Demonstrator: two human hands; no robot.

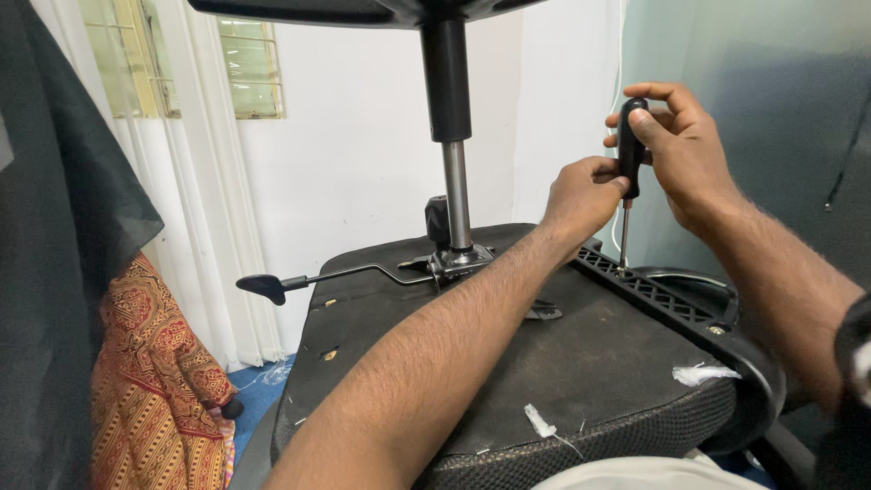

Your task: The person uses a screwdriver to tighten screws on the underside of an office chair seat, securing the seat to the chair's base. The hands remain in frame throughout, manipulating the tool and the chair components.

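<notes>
An office chair lies upside down, its black seat underside (581, 354) facing up and its gas-lift column (451, 118) rising from the centre mechanism. My right hand (685, 150) wraps the black handle of a screwdriver (630, 154) held upright. My left hand (585, 192) grips the lower part of the same handle. The metal shaft points down onto the black ribbed armrest bracket (649, 290) at the seat's right edge.
A height-adjust lever (299, 281) sticks out to the left. Patterned orange cloth (154, 381) and a dark fabric panel stand at left. A white wall with a window and curtain lies behind. A grey-green panel rises at right.
</notes>
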